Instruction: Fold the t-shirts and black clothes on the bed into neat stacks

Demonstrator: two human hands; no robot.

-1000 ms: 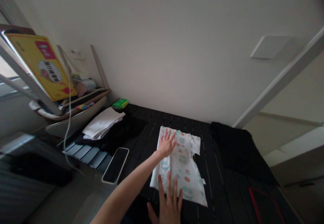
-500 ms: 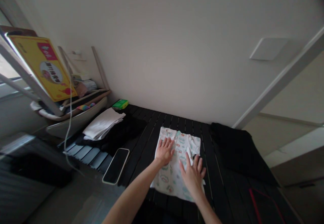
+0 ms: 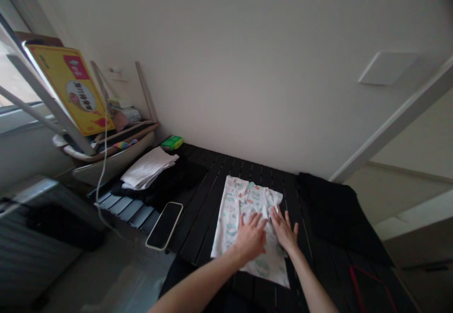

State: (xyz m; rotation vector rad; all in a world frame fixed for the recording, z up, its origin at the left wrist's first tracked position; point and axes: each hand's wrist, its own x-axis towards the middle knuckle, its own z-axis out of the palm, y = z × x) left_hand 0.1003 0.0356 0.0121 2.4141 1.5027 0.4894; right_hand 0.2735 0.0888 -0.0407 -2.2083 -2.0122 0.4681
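Observation:
A small white garment (image 3: 228,221) with a green and orange print lies folded on the black slatted table (image 3: 198,218). Over its middle is my left hand (image 3: 250,237), fingers spread and pointing away from me. My right hand (image 3: 285,230) rests along the garment's right edge, its fingers stretched out and apart. Neither hand grips the cloth. Part of the print is hidden beneath both hands.
To the left lie a phone (image 3: 164,226), folded white cloth (image 3: 148,168) on black cloth (image 3: 177,181), and a green packet (image 3: 171,143). Folded black cloth (image 3: 332,209) sits at right, near a red-edged object (image 3: 356,284). A wall (image 3: 247,77) closes off the back.
My left hand has moved right and nearer to me, from the garment's upper left to its middle. My right hand has shifted slightly right and away, onto the garment's right edge.

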